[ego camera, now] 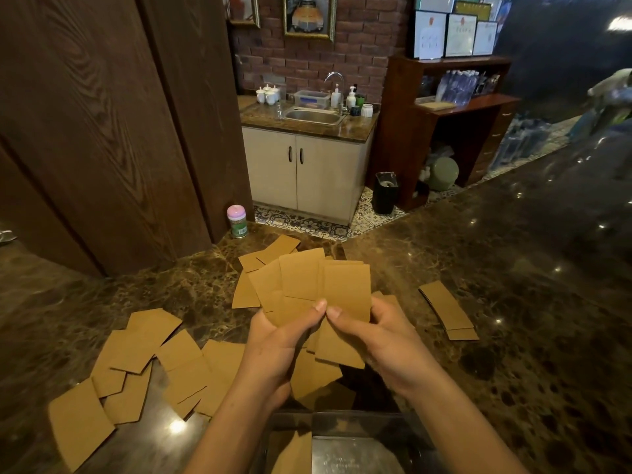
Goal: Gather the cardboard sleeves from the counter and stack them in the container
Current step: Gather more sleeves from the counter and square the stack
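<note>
Both hands closed on one fanned bundle of sleeves [309,285] above the counter [513,302]: left hand [280,340] and right hand [372,333] side by side, thumbs nearly touching on the front sleeve. Loose sleeves [143,357] lie left of the left hand, a small stack [446,309] right of the right hand, more beyond the fan. Clear container [345,443] below the wrists holds one sleeve; no print legible on any sleeve.

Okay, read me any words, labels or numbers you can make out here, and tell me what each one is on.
None can be read.
Framed certificates: print too small.
Green jar label: blurred.
Cardboard sleeves in the left hand and right hand: blank.
</note>
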The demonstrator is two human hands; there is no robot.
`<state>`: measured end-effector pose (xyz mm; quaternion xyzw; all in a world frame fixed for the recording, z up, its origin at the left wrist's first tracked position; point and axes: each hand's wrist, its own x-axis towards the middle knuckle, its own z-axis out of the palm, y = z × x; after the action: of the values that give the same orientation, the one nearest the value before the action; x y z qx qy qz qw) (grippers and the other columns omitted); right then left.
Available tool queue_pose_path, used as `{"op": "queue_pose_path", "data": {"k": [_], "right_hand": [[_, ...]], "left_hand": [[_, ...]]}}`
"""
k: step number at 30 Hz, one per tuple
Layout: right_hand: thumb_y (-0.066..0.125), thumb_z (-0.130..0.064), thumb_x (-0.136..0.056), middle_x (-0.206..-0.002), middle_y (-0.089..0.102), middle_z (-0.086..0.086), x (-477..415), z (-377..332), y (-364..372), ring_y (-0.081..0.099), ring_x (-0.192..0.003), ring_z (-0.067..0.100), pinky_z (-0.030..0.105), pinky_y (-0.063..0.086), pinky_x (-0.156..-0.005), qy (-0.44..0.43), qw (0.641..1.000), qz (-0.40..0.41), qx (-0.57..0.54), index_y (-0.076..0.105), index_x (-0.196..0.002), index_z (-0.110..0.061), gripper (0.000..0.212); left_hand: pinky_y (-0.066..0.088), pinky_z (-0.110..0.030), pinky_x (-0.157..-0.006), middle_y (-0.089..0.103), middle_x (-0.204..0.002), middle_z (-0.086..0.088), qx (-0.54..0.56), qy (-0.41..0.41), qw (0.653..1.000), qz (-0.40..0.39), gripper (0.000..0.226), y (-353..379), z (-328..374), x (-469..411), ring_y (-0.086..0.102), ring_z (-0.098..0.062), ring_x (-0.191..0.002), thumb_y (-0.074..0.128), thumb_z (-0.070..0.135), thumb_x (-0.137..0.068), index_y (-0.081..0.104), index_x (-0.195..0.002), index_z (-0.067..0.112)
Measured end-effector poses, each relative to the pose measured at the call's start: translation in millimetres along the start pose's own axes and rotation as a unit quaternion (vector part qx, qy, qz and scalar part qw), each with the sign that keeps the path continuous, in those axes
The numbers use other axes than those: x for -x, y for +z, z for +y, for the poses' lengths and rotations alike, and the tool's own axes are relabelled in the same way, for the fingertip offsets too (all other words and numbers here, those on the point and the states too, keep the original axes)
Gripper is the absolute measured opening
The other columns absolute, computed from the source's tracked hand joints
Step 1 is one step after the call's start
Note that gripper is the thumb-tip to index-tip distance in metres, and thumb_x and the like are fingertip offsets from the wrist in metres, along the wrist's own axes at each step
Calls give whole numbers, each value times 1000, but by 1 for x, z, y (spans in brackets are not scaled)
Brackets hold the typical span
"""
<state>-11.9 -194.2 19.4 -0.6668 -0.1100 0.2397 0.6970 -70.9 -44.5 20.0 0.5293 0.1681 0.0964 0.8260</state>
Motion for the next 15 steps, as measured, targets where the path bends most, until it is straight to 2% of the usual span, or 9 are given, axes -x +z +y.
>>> {"op": "queue_pose_path", "data": {"k": [6, 10, 15], "right_hand": [[67, -12, -97, -113, 80, 9, -2, -4, -5, 76, -107, 25, 41, 61, -93, 14, 997, 21, -77, 71, -123, -11, 26], [68, -13, -96, -112, 80, 8, -2, -7, -9, 76, -106, 24, 36, 63, -86, 15, 997, 15, -79, 71, -123, -11, 27], [67, -12, -96, -114, 80, 9, -3, -6, -1, 76, -107, 27, 40, 62, -86, 19, 994, 12, -108, 70, -125, -13, 29]], "left_hand": [[64, -31, -67, 81, -96, -7, 45, -50, 997, -40, 21, -5, 3, 2, 78, -18, -85, 57, 6, -97, 67, -114, 11], [63, -32, -69, 80, -99, -7, 1, -21, 999, -44, 29, -8, 6, 0, 77, -21, -91, 66, 7, -90, 64, -118, 15], [63, -33, -71, 80, -101, -10, 11, -26, 997, -68, 32, -4, 5, 1, 77, -22, -90, 68, 12, -83, 67, -115, 12]]}}
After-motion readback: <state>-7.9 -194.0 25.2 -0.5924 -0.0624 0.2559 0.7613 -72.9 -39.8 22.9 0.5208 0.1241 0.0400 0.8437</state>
